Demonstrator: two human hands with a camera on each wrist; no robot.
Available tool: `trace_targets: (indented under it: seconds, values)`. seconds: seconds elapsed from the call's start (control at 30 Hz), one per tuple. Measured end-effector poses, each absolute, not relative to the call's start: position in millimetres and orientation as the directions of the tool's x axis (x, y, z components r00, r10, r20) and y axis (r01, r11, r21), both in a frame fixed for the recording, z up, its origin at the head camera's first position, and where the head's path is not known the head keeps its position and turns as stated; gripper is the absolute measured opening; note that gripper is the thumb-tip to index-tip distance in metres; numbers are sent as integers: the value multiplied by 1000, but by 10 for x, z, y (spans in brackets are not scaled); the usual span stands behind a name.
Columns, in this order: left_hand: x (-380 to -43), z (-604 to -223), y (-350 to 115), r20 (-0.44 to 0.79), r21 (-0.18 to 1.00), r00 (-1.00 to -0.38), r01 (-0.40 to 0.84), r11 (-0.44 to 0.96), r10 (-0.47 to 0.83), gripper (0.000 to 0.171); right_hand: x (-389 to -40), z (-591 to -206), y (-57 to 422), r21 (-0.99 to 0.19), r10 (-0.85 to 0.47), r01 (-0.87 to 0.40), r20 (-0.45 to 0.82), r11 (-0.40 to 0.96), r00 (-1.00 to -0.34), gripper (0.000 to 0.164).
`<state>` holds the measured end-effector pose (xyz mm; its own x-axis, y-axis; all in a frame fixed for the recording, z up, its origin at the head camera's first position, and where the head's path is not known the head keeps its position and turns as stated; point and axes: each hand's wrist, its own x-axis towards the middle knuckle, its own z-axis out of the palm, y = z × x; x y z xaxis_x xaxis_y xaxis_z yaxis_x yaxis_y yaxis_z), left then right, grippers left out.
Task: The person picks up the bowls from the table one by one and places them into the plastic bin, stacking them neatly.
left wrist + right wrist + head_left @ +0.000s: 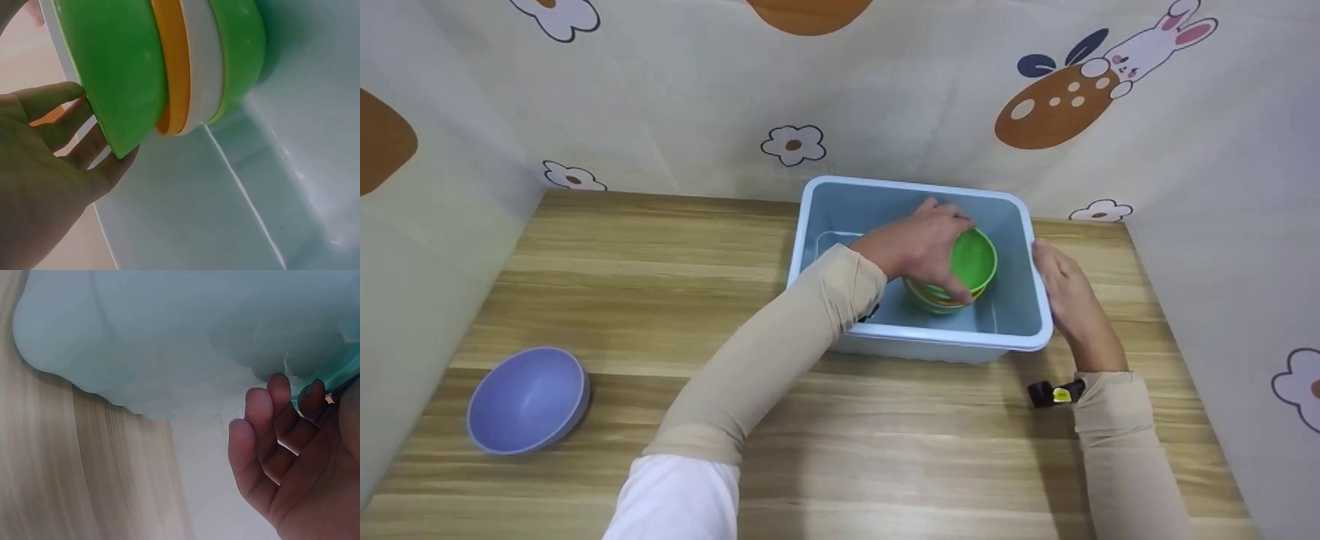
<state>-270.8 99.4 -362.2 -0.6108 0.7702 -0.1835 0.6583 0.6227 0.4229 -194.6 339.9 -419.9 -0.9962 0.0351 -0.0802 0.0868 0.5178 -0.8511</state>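
Note:
A stack of several bowls stands inside the light blue bin (926,336). On top is a green bowl (976,259), tilted, and my left hand (924,238) pinches its rim between thumb and fingers. Below it in the left wrist view come an orange bowl (173,62), a white bowl (201,67) and another green bowl (242,50). My right hand (1065,289) rests against the bin's outer right side; the right wrist view shows its fingers (259,410) slightly bent at the outer wall.
A purple bowl (529,401) sits on the wooden table (900,442) at the front left, well apart from the bin. Patterned cloth (675,97) rises behind the bin and along both sides of the table.

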Motion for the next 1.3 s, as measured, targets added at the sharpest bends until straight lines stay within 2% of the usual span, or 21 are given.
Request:
trace_targets:
  seconds: [0.7,1.07,1.3]
  values:
    - [-2735,-3704,1056,-188,407,-616,660,632,765,101,-1936,-4193,3415,-842,25,73,-70,535,-997,70]
    - [-2722,-3734,1073,-247,382,-624,641,666,742,103,-1945,-4205,3406,-838,42,85,-74,540,-996,67]
    - [-2715,-3745,1045,-224,410,-600,657,633,768,96,-1951,-4220,3395,-853,53,93,-76,514,-996,63]
